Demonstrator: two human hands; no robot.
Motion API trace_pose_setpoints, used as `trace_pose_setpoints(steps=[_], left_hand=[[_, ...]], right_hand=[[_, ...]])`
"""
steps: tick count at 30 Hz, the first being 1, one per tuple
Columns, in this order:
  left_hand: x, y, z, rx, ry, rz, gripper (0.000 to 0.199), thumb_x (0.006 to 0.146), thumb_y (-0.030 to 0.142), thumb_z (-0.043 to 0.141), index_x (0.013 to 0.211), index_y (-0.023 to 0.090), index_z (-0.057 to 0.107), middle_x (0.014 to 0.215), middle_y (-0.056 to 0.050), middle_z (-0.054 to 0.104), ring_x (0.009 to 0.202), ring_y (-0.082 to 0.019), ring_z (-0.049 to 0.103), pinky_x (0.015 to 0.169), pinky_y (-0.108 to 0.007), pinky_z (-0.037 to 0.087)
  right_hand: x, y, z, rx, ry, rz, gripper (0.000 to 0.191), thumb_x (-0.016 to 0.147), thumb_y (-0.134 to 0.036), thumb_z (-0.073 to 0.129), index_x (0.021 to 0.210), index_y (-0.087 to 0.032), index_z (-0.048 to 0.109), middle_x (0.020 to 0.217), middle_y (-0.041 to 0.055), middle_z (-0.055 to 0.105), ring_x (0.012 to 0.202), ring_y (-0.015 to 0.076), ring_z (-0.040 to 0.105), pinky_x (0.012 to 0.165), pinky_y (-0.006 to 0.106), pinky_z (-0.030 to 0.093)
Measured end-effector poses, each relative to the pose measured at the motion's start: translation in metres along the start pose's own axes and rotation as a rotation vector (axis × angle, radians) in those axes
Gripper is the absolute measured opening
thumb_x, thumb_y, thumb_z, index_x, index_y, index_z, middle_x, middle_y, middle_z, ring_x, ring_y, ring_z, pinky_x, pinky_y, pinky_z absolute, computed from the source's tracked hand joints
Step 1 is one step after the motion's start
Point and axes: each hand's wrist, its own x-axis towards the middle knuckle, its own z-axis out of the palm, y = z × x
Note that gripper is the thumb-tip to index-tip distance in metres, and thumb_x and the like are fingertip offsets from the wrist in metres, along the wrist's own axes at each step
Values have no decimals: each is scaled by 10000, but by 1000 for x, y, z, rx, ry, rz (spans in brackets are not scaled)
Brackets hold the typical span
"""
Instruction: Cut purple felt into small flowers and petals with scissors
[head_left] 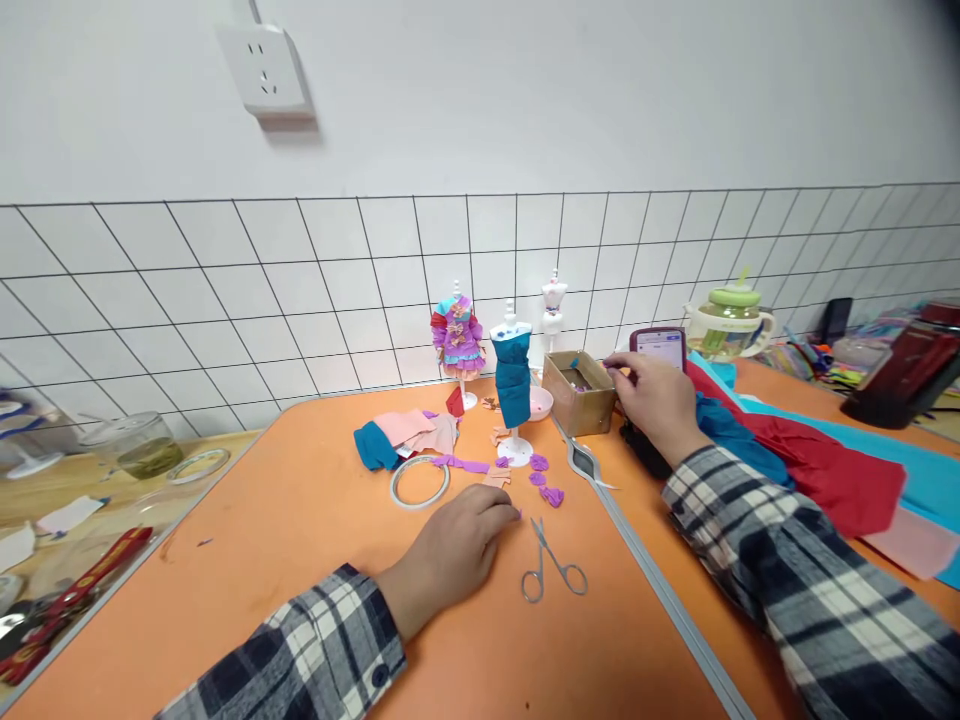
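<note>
My left hand rests on the orange table, fingers pressed together, left of the silver scissors. Whether anything is between its fingers is hidden. My right hand reaches to the right rim of a small gold box, thumb and fingertips pinched; what they hold is too small to make out. A mini dress form in teal cloth stands upright left of the box. Several purple fabric pieces lie before its base. A white tape roll is beside pink and teal fabric.
Behind stand a form in a purple dress and a bare white form. A phone, red fabric, a teapot and a dark red bottle are on the right. A glass cup is at left.
</note>
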Motion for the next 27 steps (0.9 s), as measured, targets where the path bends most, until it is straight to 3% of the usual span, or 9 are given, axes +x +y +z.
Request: trace_pose_setpoints(steps=[3,5,7,10,12,14,20,22,27], left_hand=[[1,-1,1,21,-59,-82,332,825,38,457,1048,187,653,998,-77,688,943,-224,599,819,-372,510],[0,-1,1,27,-80,-121,312,846,58,463,1041,202,660,977,-60,700,957,-226,595,851,-390,485],[0,-2,0,34,-99,-153,299,864,76,467,1038,224,661,974,-42,706,978,-224,592,888,-411,452],[-2,-6,-7,29,-107,-151,305,884,106,465,1081,254,643,1053,-27,699,1035,-218,581,937,-428,409],[-5,-13,-18,18,-116,-91,312,886,147,480,1139,270,617,1147,-25,672,1099,-222,562,980,-440,378],[-10,-24,-30,22,-153,-10,319,865,209,531,1168,283,601,1200,-26,646,1150,-239,540,1042,-474,316],[-27,-56,-44,96,-92,-109,306,886,310,532,1181,247,588,1173,-55,654,1159,-260,525,967,-444,384],[-28,-58,-41,135,-88,-152,317,891,356,534,1182,241,587,1182,-64,649,1152,-267,530,954,-449,389],[-25,-58,-33,198,-64,-236,330,905,430,504,1155,239,601,1189,-75,645,1140,-277,535,942,-458,380]], right_hand=[[0,-4,5,-49,-200,1,322,866,-199,469,1058,-280,715,1096,15,710,904,226,636,670,310,420],[-2,-5,3,-61,-235,27,339,857,-192,461,1059,-283,717,1104,12,707,891,224,640,658,307,422],[-7,-3,-4,-79,-199,71,324,856,-221,466,1067,-267,707,1018,39,721,845,232,638,644,311,421],[-18,9,-23,-126,-24,127,295,839,-227,467,1046,-220,677,916,79,705,828,258,625,664,331,431],[-27,23,-35,-162,124,121,300,802,-176,467,1046,-187,642,953,100,690,903,278,614,734,355,444],[-36,40,-42,-202,172,76,352,772,-140,471,1097,-164,604,1023,128,674,1003,303,586,823,395,438],[-47,70,-31,-294,62,-131,508,754,-84,437,1254,-142,510,1209,144,612,1278,282,433,1046,467,276],[-48,71,-26,-330,9,-152,489,769,-76,424,1246,-135,512,1165,142,633,1275,265,437,1058,468,243],[-48,71,-27,-369,-42,-54,362,787,-123,450,1118,-153,593,1012,144,665,1125,291,520,935,454,321]])
